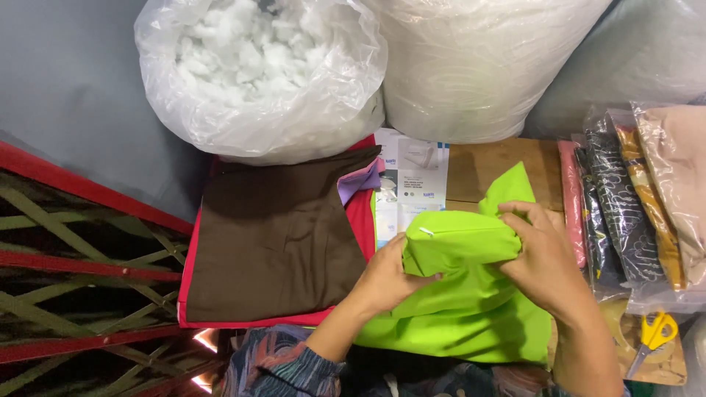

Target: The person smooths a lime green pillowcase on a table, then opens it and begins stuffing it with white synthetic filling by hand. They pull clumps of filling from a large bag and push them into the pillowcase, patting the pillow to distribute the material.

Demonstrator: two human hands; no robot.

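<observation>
Both hands are closed on a bright lime-green fabric cushion cover [460,246]. The left hand [386,276] pinches its near end, thumb on top; the right hand [540,257] curls its fingers [515,213] over the far end, bunching the cloth. Judging by the folds, it is light, soft and limp, best held at the seam by the white zipper just beyond the left thumb. More green cloth lies flat beneath the fingers. Left of the left hand sits a folded dark-brown cloth [276,235] on red fabric [360,220]. Beyond the fingertips stands a clear plastic bag of white fibre stuffing [257,66]. Right of the right hand, yellow-handled scissors [651,338] lie half hidden. What the cover holds inside cannot be seen.
</observation>
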